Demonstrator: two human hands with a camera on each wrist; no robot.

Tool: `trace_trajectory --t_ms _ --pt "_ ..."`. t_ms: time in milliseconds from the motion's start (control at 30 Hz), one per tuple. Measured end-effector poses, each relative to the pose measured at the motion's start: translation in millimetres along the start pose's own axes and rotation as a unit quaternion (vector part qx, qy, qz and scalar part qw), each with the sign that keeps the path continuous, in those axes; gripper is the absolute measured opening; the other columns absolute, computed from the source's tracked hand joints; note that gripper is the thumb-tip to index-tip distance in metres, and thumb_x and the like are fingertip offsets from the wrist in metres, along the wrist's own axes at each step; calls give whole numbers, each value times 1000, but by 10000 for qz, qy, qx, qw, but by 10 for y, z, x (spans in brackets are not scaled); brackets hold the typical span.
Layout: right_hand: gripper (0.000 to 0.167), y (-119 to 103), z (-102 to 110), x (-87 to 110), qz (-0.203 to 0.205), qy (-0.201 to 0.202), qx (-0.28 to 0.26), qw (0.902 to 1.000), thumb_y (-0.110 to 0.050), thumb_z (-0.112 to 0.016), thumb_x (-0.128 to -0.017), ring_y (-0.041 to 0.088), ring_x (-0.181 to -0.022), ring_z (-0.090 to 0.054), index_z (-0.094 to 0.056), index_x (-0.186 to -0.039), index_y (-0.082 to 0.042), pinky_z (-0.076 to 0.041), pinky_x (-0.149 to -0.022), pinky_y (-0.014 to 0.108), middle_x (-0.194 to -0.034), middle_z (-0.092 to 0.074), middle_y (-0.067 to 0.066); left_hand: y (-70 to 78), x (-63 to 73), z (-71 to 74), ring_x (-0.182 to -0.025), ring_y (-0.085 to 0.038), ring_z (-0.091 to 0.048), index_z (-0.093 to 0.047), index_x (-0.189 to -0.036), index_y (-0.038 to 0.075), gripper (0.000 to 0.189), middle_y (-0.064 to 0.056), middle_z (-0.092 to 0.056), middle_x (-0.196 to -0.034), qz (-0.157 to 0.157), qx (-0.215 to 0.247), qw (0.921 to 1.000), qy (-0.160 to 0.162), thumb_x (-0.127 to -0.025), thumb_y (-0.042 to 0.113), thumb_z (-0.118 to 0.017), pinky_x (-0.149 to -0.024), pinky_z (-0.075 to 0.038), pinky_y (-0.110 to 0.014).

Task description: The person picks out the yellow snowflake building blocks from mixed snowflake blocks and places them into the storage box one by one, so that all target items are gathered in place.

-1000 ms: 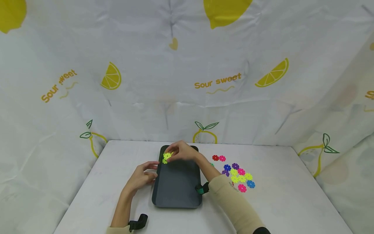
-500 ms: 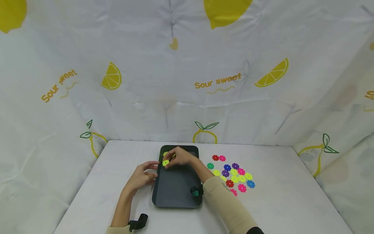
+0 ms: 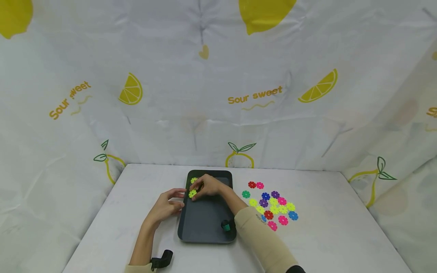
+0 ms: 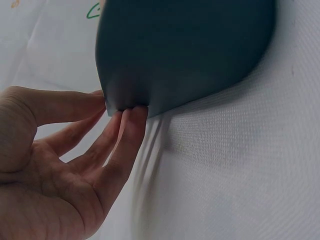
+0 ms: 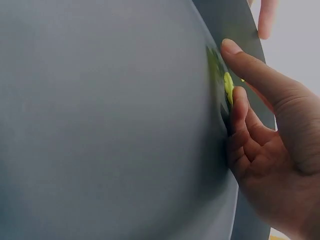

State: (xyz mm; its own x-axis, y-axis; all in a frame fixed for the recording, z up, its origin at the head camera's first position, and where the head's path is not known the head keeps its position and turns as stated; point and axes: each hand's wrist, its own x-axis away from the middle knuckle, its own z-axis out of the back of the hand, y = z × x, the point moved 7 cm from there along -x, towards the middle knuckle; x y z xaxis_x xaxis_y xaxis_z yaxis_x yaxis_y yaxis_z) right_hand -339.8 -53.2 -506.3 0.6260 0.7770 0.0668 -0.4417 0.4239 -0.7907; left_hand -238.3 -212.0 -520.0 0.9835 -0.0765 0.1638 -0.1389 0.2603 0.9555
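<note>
A dark grey tray point(image 3: 208, 223) lies on the white table. My left hand point(image 3: 165, 206) is at its left side; in the left wrist view, the fingertips point(image 4: 134, 117) and thumb hold the tray's rim. Over the tray's upper left part, my right hand point(image 3: 209, 185) pinches a yellow flower-shaped disc point(image 3: 192, 194) between thumb and fingers, low against the left wall. The right wrist view shows this disc point(image 5: 228, 87) nearly edge-on. Another yellow disc point(image 3: 194, 180) lies behind it near the far left corner. The right hand hides part of the tray.
Right of the tray, several flower-shaped discs lie loosely grouped on the table point(image 3: 327, 235), among them a green disc point(image 3: 246, 194), a red disc point(image 3: 268, 215) and a blue disc point(image 3: 293, 215). A white curtain with lemon prints point(image 3: 170, 140) rises behind the table.
My right hand has moved slightly towards me along the tray's left side, bringing one yellow disc away from the far one. The left hand stays at the rim.
</note>
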Motion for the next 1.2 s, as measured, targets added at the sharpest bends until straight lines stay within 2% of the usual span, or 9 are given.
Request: trace_trajectory --t_ms 300,467,700,967,1200 --pt "32 -16 -56 -12 -160 -48 271 9995 -14 -92 -87 2 -84 -55 -83 -117 -8 -46 -75 15 -98 -74 4 4 2 -3 -102 -24 -79 -62 -149 7 55 -24 -67 -139 -14 -26 10000 0 -94 -1 -71 -79 -64 -36" --pt "32 -22 -66 -18 -235 -40 384 9990 -14 -92 -86 1 -81 -55 -83 -116 -9 -46 -73 15 -95 -74 3 4 0 -5 -102 -25 -79 -62 -149 6 56 -24 -66 -139 -25 -32 10000 -11 -94 -1 -70 -79 -64 -36" --pt "34 -13 -55 -9 -324 18 254 9992 -11 -92 -86 1 -79 -60 -82 -118 -8 -49 -73 17 -96 -78 7 -4 1 -2 -102 -25 -79 -62 -149 6 56 -24 -67 -138 -23 -13 10000 17 -94 -2 -70 -79 -65 -37" --pt "32 -14 0 7 -102 63 -85 9999 -6 -90 -87 3 -79 -64 -81 -118 -3 -52 -73 17 -98 -80 14 -6 8 -6 -101 -24 -78 -62 -149 6 57 -24 -67 -139 -3 -18 10000 2 -93 -2 -70 -79 -65 -38" --pt "31 1 97 45 31 117 -246 9996 -5 -86 -90 5 -86 -68 -80 -120 -1 -58 -81 20 -101 -80 15 4 17 -8 -100 -24 -77 -61 -149 6 58 -24 -67 -139 4 -39 10000 19 -93 -2 -71 -78 -64 -37"
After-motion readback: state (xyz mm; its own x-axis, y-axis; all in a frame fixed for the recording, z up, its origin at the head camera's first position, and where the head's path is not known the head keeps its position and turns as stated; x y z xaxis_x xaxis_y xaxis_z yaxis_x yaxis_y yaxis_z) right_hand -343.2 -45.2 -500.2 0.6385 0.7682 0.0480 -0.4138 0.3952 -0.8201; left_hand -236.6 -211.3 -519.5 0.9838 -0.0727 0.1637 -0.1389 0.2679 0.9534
